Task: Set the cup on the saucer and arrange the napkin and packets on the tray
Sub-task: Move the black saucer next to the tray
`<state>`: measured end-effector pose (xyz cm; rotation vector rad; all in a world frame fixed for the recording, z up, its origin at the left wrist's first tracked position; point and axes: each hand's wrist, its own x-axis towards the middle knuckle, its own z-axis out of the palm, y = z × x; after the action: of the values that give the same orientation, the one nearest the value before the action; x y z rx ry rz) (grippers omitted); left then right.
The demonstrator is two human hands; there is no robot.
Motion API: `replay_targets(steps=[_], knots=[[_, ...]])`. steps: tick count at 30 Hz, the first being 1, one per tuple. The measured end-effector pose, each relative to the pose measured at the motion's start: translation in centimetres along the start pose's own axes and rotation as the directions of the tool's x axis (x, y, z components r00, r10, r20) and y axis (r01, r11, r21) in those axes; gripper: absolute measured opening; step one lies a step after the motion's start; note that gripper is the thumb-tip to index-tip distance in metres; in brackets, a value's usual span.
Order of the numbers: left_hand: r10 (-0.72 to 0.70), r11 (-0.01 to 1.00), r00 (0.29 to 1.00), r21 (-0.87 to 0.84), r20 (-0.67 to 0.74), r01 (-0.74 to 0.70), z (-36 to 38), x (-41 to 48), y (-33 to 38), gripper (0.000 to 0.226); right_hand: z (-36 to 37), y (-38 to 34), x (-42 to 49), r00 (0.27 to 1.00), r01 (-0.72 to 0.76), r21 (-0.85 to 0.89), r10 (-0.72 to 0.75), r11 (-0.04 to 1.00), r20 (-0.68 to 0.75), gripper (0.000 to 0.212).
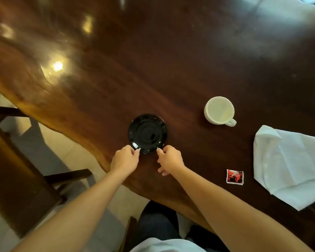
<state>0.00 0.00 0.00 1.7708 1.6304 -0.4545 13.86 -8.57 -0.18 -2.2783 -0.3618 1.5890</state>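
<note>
A black saucer [147,132] lies on the dark wooden table near its front edge. My left hand [124,159] pinches the saucer's near left rim and my right hand [169,158] pinches its near right rim. An empty white cup [219,110] stands upright to the right of the saucer, apart from it, with its handle pointing toward me. A white cloth napkin [291,165] lies rumpled at the right edge of the view. One red and black packet [234,176] rests flat between my right forearm and the napkin. No tray is in view.
The table [153,60] has a wavy front edge running from upper left to lower right. A wooden chair [20,170] stands to the left on the pale floor. White cloth [287,8] shows at the top right corner.
</note>
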Motion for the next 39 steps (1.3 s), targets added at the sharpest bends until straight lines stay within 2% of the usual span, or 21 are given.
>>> replay_targets(steps=[2, 5, 9, 16, 20, 22, 23, 26, 30, 34, 39], knots=[[-0.058, 0.998, 0.998, -0.032, -0.017, 0.058, 0.2, 1.3, 0.0, 0.03, 0.4, -0.4, 0.8, 0.996, -0.087, 0.198, 0.082, 0.976, 0.033, 0.02], [-0.103, 0.99, 0.994, -0.102, -0.036, 0.099, 0.7, 2.7, 0.2, 0.029, 0.7, -0.7, 1.6, 0.993, -0.118, 0.316, 0.114, 0.941, 0.033, 0.01], [-0.138, 0.966, 0.99, -0.223, -0.017, 0.13, 0.8, 3.5, 0.7, 0.02, 0.9, -1.1, 1.7, 0.988, -0.149, 0.406, 0.15, 0.902, 0.03, 0.003], [-0.134, 0.972, 0.991, -0.191, 0.028, 0.137, 1.4, 1.7, 1.9, 0.023, -0.7, 0.2, -0.2, 0.976, -0.186, 0.473, 0.217, 0.861, -0.01, 0.007], [-0.055, 0.985, 0.996, -0.161, 0.076, 0.067, 2.5, -0.2, 3.8, 0.023, -2.6, 2.6, -1.8, 0.958, -0.214, 0.545, 0.283, 0.811, -0.045, 0.005], [-0.003, 0.989, 0.995, -0.146, 0.101, 0.018, 3.1, -1.3, 5.4, 0.024, -3.8, 4.1, -2.5, 0.946, -0.215, 0.591, 0.317, 0.777, -0.072, 0.013], [0.025, 0.99, 0.993, -0.144, 0.112, -0.009, 3.5, -1.9, 6.2, 0.023, -4.5, 5.0, -2.9, 0.941, -0.209, 0.612, 0.327, 0.762, -0.086, 0.015], [0.111, 0.988, 0.984, -0.127, 0.143, -0.093, 5.0, -3.8, 8.7, 0.023, -6.6, 7.5, -4.6, 0.926, -0.192, 0.692, 0.363, 0.696, -0.108, 0.004], [0.202, 0.979, 0.966, -0.07, 0.163, -0.193, 7.2, -6.8, 11.8, 0.026, -8.7, 11.4, -6.7, 0.909, -0.134, 0.731, 0.377, 0.669, -0.179, 0.012], [0.283, 0.955, 0.935, 0.026, 0.214, -0.295, 10.0, -9.6, 14.2, 0.024, -10.4, 15.5, -9.0, 0.886, -0.098, 0.827, 0.427, 0.554, -0.18, 0.012], [0.346, 0.918, 0.897, 0.099, 0.277, -0.384, 14.6, -13.9, 17.2, 0.021, -12.7, 21.9, -12.2, 0.862, -0.086, 0.889, 0.481, 0.45, -0.16, 0.033]])
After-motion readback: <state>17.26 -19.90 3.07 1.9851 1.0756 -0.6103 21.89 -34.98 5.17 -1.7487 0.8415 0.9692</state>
